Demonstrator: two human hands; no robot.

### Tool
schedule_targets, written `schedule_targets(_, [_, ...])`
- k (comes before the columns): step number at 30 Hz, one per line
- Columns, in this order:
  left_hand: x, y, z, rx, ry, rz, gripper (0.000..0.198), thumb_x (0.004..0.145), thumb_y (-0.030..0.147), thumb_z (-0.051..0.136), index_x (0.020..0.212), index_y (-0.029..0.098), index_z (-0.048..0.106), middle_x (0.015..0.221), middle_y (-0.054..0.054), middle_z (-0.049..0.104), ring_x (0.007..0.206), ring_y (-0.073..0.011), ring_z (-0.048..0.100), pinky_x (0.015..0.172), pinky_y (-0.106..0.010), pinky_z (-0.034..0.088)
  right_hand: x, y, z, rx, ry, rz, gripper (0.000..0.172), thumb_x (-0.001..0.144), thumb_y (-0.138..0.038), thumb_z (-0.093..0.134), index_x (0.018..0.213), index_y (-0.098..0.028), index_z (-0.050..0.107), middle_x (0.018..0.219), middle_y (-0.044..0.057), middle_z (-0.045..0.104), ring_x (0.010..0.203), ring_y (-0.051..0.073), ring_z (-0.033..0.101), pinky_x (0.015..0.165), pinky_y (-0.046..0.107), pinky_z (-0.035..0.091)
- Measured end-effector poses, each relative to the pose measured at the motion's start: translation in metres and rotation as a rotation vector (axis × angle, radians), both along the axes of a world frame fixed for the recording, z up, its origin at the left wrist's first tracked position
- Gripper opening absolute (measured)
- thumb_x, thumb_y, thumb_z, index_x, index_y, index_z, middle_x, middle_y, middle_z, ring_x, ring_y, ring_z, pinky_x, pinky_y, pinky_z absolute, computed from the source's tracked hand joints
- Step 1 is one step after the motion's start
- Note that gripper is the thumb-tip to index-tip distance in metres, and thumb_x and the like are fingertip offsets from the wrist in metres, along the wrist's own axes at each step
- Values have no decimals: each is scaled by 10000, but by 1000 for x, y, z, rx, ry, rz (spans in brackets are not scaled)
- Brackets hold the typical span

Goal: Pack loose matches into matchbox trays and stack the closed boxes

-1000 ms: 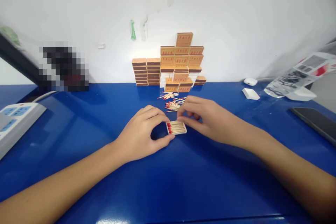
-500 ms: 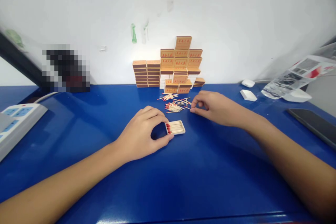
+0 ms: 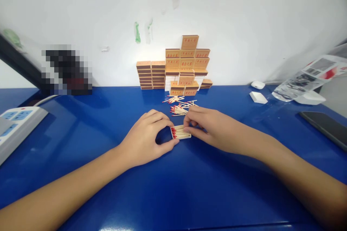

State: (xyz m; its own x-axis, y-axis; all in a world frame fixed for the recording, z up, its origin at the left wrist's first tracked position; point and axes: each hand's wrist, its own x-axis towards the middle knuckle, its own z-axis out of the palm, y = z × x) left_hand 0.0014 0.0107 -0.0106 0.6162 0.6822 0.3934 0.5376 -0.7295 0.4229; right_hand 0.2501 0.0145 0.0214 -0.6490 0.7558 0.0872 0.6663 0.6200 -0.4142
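Observation:
A small white matchbox tray filled with red-tipped matches lies on the blue table. My left hand curls round the tray's left end, thumb and forefinger pinching its sides. My right hand rests over the tray's right end with fingers bent and pressed together at the matches; I cannot make out whether a match is between them. A loose heap of matches lies just behind the tray.
Stacks of orange matchboxes stand against the white wall. A white power strip sits at the left. At the right are a small white box, a white case, a plastic bag and a dark phone.
My right hand went from the tray back to the loose heap of matches, then returned to the tray's right end. My left hand stayed on the tray.

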Motion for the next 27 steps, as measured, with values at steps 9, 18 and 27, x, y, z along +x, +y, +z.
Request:
schedule_targets(9, [0, 0, 0, 9, -15, -2, 244, 901, 348, 787, 1088, 201, 733, 1107, -79, 733, 1076, -274, 651, 953, -471, 538, -2, 0, -9, 1, 34, 26, 148, 1058, -243, 553, 935, -205, 627, 1017, 58, 680, 849, 182, 623, 739, 313, 451])
schedule_targets(18, [1, -2, 4, 89, -135, -2, 205, 913, 315, 783, 1072, 198, 725, 1068, -74, 752, 1037, -244, 671, 967, -443, 541, 22, 19, 7, 213, 42, -194, 131, 983, -281, 600, 893, -213, 666, 823, 26, 662, 718, 172, 578, 656, 304, 388])
schedule_targets(27, [1, -1, 3, 40, -65, 15, 191, 911, 327, 773, 1062, 216, 736, 1091, -73, 750, 1048, -262, 667, 958, -471, 541, 46, 48, -13, 82, -142, -471, 196, 922, -383, 650, 822, -219, 690, 782, 37, 707, 662, 188, 609, 608, 322, 407])
